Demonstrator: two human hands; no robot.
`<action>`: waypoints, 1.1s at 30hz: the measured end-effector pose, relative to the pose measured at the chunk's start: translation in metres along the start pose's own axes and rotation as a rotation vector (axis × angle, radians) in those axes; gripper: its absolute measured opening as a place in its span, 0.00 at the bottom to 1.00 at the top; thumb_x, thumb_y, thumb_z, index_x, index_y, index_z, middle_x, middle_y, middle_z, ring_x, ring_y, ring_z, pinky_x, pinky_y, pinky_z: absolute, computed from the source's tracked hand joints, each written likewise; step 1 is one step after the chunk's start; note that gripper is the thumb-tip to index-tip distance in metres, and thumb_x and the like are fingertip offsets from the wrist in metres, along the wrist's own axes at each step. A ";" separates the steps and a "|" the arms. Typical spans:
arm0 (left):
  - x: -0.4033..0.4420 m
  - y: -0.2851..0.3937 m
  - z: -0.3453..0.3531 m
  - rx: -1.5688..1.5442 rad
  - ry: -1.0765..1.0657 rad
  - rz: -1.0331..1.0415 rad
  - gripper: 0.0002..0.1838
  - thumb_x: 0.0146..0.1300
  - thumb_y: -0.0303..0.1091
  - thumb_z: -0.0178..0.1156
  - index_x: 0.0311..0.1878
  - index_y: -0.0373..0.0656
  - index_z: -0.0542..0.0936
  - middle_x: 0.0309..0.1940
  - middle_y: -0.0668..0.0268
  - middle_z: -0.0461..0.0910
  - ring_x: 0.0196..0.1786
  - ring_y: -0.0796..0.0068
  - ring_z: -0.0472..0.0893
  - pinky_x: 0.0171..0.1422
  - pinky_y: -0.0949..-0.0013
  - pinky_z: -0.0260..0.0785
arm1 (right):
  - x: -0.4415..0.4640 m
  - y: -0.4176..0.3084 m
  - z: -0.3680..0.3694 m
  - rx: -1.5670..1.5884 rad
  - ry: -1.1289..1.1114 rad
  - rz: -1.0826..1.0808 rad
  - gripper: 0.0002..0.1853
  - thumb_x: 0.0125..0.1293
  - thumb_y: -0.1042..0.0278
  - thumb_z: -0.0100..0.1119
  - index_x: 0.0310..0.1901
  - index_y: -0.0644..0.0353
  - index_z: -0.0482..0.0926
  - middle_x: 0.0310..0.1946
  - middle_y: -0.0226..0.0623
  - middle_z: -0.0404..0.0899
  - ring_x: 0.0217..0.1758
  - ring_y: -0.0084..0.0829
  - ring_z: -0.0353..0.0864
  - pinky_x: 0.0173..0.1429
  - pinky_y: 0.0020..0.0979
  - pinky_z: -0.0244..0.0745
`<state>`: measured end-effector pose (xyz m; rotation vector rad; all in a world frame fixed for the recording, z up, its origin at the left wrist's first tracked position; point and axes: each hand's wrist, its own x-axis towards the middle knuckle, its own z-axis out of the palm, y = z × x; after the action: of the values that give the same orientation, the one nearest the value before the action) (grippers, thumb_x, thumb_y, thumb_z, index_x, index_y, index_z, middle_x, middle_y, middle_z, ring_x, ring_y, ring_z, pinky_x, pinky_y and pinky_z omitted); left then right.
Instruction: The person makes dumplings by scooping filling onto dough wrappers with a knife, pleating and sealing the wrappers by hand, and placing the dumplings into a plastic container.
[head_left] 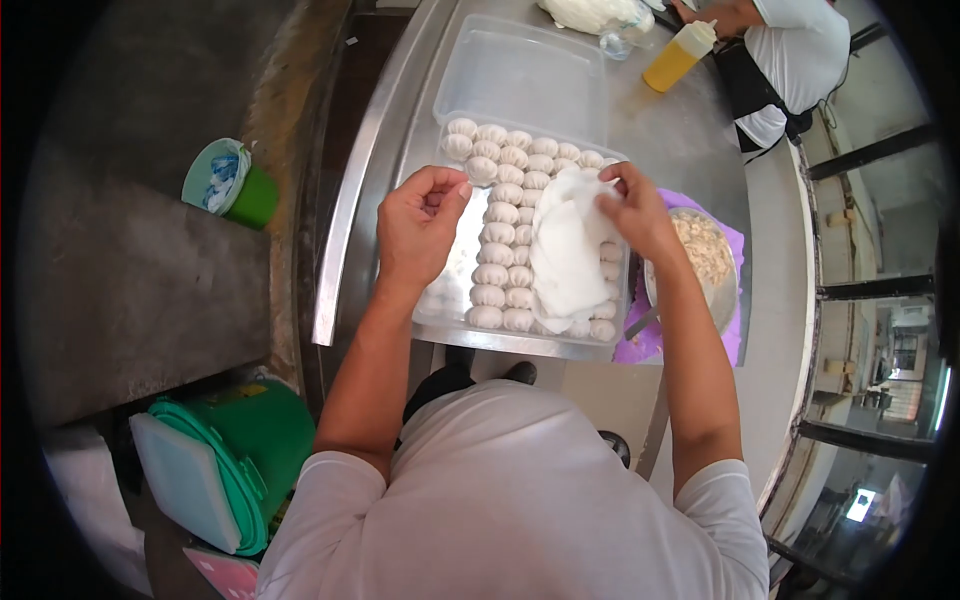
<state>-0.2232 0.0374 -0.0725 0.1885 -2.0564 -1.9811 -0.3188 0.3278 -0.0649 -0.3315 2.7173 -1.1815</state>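
My left hand [420,225] is closed, thumb and fingers curled together, just left of a pleated white dumpling [481,171]. Whether anything sits inside those fingers is hidden. My right hand [640,215] pinches the upper edge of a floppy pile of thin white dumpling wrappers [568,255]. That pile lies on top of the dumplings [497,233], which stand in close rows in a clear plastic tray [455,325]. Some dumplings are covered by the wrappers. A bare strip of tray floor shows at the left.
A metal bowl of filling [705,250] stands on purple cloth [740,300] at the right. Behind are a clear lid [520,75], a yellow squeeze bottle [680,57] and a white bag [590,14]. Another person [790,55] stands at the far right. Green bins [255,200] are at left.
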 end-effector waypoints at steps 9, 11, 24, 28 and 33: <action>-0.020 0.019 0.041 -0.015 -0.155 0.059 0.07 0.67 0.25 0.67 0.47 0.37 0.85 0.37 0.72 0.84 0.39 0.85 0.78 0.45 0.78 0.73 | -0.036 0.036 -0.087 1.224 0.124 0.149 0.13 0.70 0.76 0.53 0.54 0.68 0.77 0.49 0.43 0.84 0.50 0.35 0.84 0.53 0.37 0.79; -0.038 0.035 0.073 0.070 -0.307 0.138 0.09 0.67 0.26 0.67 0.49 0.38 0.84 0.37 0.69 0.83 0.38 0.83 0.79 0.44 0.75 0.74 | -0.065 0.048 -0.099 1.295 0.059 0.184 0.14 0.71 0.76 0.53 0.56 0.69 0.76 0.52 0.45 0.84 0.54 0.37 0.84 0.58 0.40 0.80; -0.124 0.024 0.262 1.184 -1.102 0.266 0.29 0.67 0.37 0.64 0.67 0.33 0.70 0.54 0.43 0.77 0.51 0.45 0.83 0.56 0.50 0.77 | -0.268 0.150 -0.150 1.540 0.327 0.240 0.19 0.77 0.67 0.57 0.61 0.73 0.76 0.56 0.50 0.83 0.58 0.42 0.86 0.66 0.44 0.81; -0.122 0.027 0.273 1.176 -1.048 0.343 0.28 0.67 0.33 0.62 0.68 0.34 0.70 0.52 0.41 0.78 0.50 0.43 0.83 0.56 0.50 0.77 | -0.303 0.196 -0.140 1.545 0.426 0.273 0.20 0.77 0.64 0.57 0.61 0.72 0.75 0.58 0.49 0.83 0.60 0.43 0.84 0.67 0.45 0.80; -0.106 0.070 0.284 1.134 -0.829 0.275 0.27 0.63 0.21 0.52 0.68 0.39 0.76 0.45 0.42 0.81 0.48 0.42 0.84 0.58 0.49 0.76 | -0.324 0.209 -0.136 1.821 0.502 0.394 0.22 0.79 0.61 0.53 0.65 0.71 0.72 0.63 0.49 0.79 0.65 0.45 0.81 0.69 0.50 0.77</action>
<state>-0.1966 0.3428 -0.0205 -0.7737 -3.2349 -0.5244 -0.0674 0.6474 -0.1084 0.7397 0.7740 -2.9459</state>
